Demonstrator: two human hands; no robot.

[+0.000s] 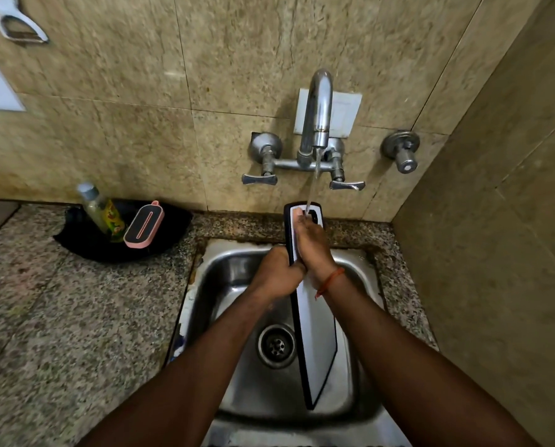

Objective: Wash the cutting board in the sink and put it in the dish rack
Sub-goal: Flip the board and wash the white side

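A white cutting board with a black rim (pixel 314 343) stands on edge, tilted, over the steel sink (pixel 234 272). Its handle end is up under the running tap (pixel 318 104), and water falls onto it. My left hand (pixel 277 274) grips the board's left edge about halfway up. My right hand (pixel 311 243) lies flat against the board's white face near the top, fingers reaching toward the handle hole. No dish rack is in view.
On the speckled stone counter to the left sits a black tray (pixel 86 240) with a soap bottle (pixel 103 212) and a pink-edged scrubber (pixel 144 224). A tiled wall closes in on the right. A separate valve (pixel 401 151) juts from the back wall. The drain (pixel 276 345) lies beside the board.
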